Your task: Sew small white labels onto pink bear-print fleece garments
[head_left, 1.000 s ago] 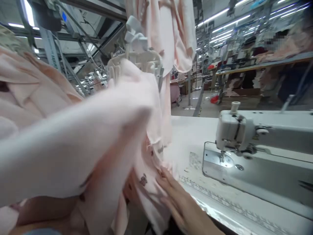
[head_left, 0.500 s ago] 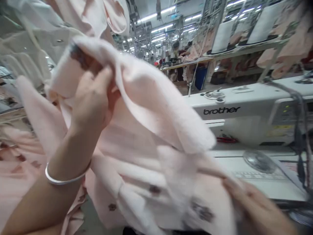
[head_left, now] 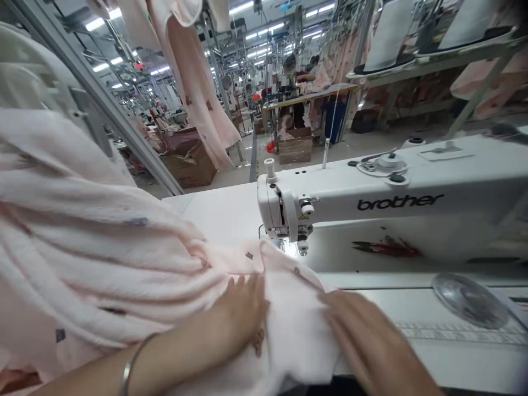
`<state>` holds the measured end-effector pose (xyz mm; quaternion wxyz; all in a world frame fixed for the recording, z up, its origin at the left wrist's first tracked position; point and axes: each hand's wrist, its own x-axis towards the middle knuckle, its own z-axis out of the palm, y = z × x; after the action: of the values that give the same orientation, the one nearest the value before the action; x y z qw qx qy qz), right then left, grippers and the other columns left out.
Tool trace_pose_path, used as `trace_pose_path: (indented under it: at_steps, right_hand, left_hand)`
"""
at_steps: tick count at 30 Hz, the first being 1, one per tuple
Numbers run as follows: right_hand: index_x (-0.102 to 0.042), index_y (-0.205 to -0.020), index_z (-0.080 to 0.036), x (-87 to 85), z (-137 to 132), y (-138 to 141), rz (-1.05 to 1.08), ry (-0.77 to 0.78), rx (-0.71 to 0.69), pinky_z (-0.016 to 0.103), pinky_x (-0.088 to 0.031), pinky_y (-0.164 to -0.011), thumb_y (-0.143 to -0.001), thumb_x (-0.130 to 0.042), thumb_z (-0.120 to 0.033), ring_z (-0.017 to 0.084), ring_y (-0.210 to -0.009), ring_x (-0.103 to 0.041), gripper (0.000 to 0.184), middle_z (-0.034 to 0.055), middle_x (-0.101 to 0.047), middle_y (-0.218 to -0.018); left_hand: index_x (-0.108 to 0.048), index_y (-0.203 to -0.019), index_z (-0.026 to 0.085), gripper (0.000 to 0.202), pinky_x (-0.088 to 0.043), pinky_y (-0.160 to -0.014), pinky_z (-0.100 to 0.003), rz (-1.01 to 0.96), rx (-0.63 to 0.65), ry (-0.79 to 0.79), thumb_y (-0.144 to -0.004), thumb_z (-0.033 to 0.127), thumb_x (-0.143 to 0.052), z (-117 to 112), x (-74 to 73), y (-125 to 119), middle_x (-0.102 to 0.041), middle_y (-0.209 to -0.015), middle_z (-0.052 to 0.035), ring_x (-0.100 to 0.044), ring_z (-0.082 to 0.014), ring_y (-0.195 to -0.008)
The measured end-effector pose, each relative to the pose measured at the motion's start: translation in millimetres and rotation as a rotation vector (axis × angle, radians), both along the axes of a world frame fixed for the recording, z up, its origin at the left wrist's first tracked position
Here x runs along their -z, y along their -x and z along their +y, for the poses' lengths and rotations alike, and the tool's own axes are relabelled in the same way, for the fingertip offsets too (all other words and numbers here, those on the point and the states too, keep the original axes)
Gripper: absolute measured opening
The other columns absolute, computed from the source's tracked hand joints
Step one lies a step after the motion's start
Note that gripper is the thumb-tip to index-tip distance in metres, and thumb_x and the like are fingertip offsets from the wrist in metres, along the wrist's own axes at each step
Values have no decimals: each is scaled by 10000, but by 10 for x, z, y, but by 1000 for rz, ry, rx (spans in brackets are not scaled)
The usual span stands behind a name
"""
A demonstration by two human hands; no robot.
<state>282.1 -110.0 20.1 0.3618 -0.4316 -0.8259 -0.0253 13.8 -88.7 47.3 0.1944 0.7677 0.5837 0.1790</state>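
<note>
The pink printed garment (head_left: 103, 264) fills the left half of the frame. Its long axis runs left to right, and its end points at the head of the white Brother sewing machine (head_left: 396, 187) in the centre. The left hand (head_left: 241, 311) and the blurred right hand (head_left: 367, 341) lie flat on it with fingers stretched, clamping nothing.

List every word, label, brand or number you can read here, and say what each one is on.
"brother": in black letters on the front of the white sewing machine arm.
Small yellow sticker on the machine's head: too small to read.
Ruler strip on the table top: marks too blurred to read.
Nothing else is legible.
</note>
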Motion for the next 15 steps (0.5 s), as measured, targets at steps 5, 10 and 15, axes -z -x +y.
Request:
trace_pose_path:
  at_steps: [5, 10, 15]
  right_hand:
    - [-641, -963, -168, 314, -177, 590, 66, -86, -150, 341, -501, -878, -939, -434, -179, 223, -1012, -625, 209, 77, -671, -1054]
    - [-640, -964, -138, 652, -203, 911, 106, -126, -172, 359, -471, -956, -955, -366, -194, 238, -1108, -583, 280, 87, -669, -1091]
    - [-631, -948, -140, 692, -144, 951, 105, -89, -166, 358, -452, -999, -946, -410, -221, 221, -1107, -583, 236, 91, -671, -1074]
  left_hand:
    - [-564, -1260, 148, 441, -224, -978, -738, 272, -127, -34, -845, 291, -524, 536, 299, 11, -432, -1380, -268, -326, -503, -1306]
    - [-623, -1031, 132, 278, -335, -1000, -590, 288, -57, -40, -879, 230, -413, 912, 171, 219, -557, -1210, -223, -483, -388, -1194]
    - [-631, -926, 174, 238, -425, -901, -485, 286, 47, -24, -880, 211, -401, 941, 247, -164, -617, -1016, -132, -557, -301, -1015]
